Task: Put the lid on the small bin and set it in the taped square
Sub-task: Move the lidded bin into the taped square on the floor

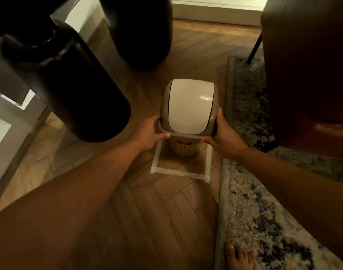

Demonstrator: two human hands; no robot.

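Observation:
The small taupe bin (183, 148) with an orange label stands inside the taped square (178, 172) on the wooden floor. Its swing lid (189, 106), taupe frame with a cream flap, sits on top of the bin. My left hand (150, 134) grips the lid's rim on the left side, thumb along the front edge. My right hand (224, 136) grips the rim on the right side in the same way. Whether the bin's base touches the floor is hidden by its own body.
Two tall dark vases (69, 84) (141, 30) stand to the left and behind the bin. A patterned rug (250, 211) borders the square on the right, with a brown chair (307, 65) on it. My bare toes (237, 256) show at the bottom.

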